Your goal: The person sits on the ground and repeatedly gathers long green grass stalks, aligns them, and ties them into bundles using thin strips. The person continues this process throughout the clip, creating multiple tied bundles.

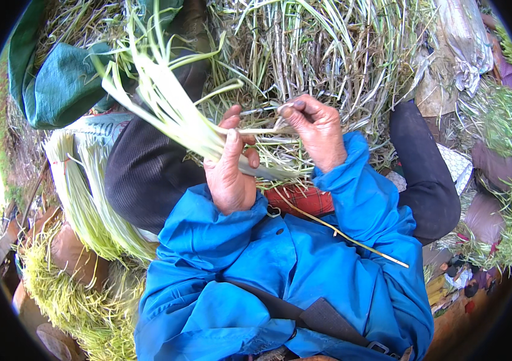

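My left hand (233, 176) grips a bunch of long pale green leafy stalks (170, 104), whose leaves fan out to the upper left. To its right, my right hand (317, 126) has its thumb and fingertips pinched on the end of a thin pale stalk that runs across from the bunch. Beyond both hands lies a large heap of loose stalks (314, 54), green and brown. A thin straw (350, 237) rests across the front of my blue jacket. Red plaid cloth (301, 201) shows in my lap.
Tied bundles of pale stalks (79, 198) lie on a printed sack at the left, by my knee. Below them is a yellow-green leafy pile (89, 298). A teal cloth (66, 85) is at upper left, a whitish plastic sack (466, 40) at upper right, with more greens (504, 117) beneath.
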A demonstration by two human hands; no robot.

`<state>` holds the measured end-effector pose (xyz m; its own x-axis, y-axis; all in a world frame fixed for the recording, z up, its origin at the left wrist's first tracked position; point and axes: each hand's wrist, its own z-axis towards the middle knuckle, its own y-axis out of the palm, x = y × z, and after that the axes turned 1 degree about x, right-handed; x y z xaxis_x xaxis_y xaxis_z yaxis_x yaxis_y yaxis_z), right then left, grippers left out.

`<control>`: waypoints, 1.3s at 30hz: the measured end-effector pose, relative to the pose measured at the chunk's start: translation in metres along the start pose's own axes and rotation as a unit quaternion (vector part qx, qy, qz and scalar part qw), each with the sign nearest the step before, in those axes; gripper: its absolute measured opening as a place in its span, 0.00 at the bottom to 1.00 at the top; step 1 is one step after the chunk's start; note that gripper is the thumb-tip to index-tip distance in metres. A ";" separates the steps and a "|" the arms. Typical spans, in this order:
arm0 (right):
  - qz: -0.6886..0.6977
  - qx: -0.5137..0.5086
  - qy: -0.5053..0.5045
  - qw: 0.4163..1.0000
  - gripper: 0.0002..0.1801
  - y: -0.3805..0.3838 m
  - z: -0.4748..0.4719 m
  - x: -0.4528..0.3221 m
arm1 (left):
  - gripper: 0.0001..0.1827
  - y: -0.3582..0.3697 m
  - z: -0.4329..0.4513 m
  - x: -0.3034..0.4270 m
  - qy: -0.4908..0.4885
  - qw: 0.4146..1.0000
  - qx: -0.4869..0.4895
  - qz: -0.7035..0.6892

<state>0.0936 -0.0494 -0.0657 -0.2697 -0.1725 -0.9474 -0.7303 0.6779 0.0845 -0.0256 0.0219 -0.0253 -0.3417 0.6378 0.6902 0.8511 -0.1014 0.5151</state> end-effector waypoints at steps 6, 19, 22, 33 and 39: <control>-0.409 0.143 -0.086 0.897 0.04 -0.103 0.039 -0.025 | 0.14 -0.008 0.002 0.013 -0.003 0.999 0.034 -0.039; -0.351 -0.066 -0.383 0.852 0.18 0.009 -0.015 -0.025 | 0.08 -0.005 0.006 -0.011 -0.035 0.998 0.050 -0.005; -0.289 -0.036 -0.355 0.889 0.11 0.019 -0.016 -0.011 | 0.09 -0.007 0.007 -0.017 -0.037 0.999 0.024 -0.012; -0.008 -0.077 -0.097 0.992 0.01 -0.020 -0.031 0.003 | 0.14 -0.018 0.012 -0.019 -0.106 0.994 0.002 -0.036; 0.364 -0.051 0.033 0.929 0.07 -0.080 -0.062 -0.020 | 0.14 -0.021 0.019 -0.021 -0.091 0.995 0.009 -0.043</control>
<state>0.1187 -0.1442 -0.0343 -0.7519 0.2593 -0.6062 -0.3933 0.5615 0.7280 -0.0284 0.0253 -0.0605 -0.3368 0.7710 0.5405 0.8301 -0.0278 0.5570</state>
